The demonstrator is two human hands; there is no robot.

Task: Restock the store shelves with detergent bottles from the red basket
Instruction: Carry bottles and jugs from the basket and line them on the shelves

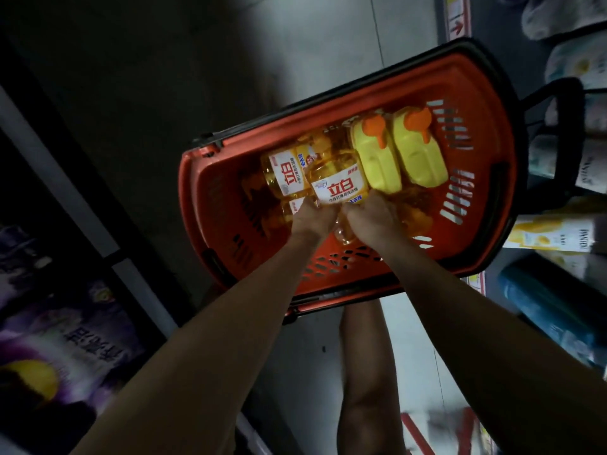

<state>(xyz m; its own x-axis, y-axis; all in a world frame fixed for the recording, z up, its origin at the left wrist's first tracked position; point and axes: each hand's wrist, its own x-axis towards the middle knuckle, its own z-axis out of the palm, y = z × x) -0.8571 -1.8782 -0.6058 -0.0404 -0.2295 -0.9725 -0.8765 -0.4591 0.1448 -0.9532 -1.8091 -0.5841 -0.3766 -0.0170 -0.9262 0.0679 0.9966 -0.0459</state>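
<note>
A red basket (486, 198) with black handles stands on the floor below me. Inside lie two clear amber detergent bottles with white labels, one on the left (285, 177) and one in the middle (340, 187). Beside them lie two yellow jugs with orange caps (377, 159) (418, 152). My left hand (312, 218) and my right hand (371, 218) both reach into the basket and grip the lower end of the middle amber bottle. Fingers are curled under it and partly hidden.
Dark shelves with purple packages (65, 339) run along the left. On the right, shelves hold pale packs (578, 64), a yellow-and-white box (555, 234) and a blue pack (551, 310). Grey tiled floor (328, 37) lies beyond the basket. My leg (368, 372) is below it.
</note>
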